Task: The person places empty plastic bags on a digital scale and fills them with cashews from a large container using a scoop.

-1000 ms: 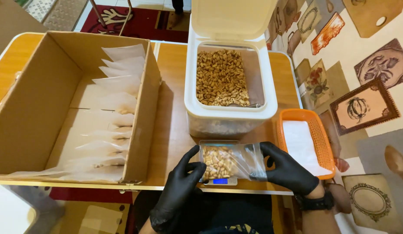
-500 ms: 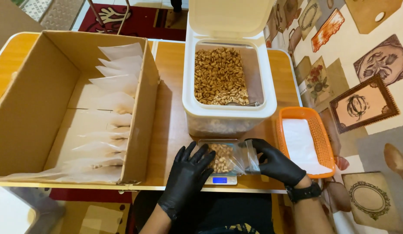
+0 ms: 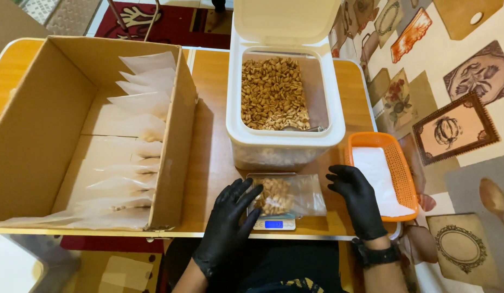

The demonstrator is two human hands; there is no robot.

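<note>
A clear plastic bag partly filled with roasted peanuts (image 3: 287,195) lies flat on a small digital scale (image 3: 274,223) at the table's front edge. My left hand (image 3: 228,220), in a black glove, rests on the bag's left end with fingers spread over the peanuts. My right hand (image 3: 356,196), also in a black glove, sits just right of the bag, fingers apart, apparently off the plastic. Behind the scale stands a white plastic bin (image 3: 235,119) with its lid up, holding loose peanuts (image 3: 271,95) and a metal scoop.
A large cardboard box (image 3: 29,130) on the left holds several filled clear bags (image 3: 138,103) in a row. An orange mesh basket (image 3: 403,179) with a white stack of bags (image 3: 377,176) sits at the right table edge. Patterned floor lies beyond.
Both hands held the bag's ends a second ago. The bag now lies flat on the scale, my right hand has drawn off to the right, and my left hand stays on the bag.
</note>
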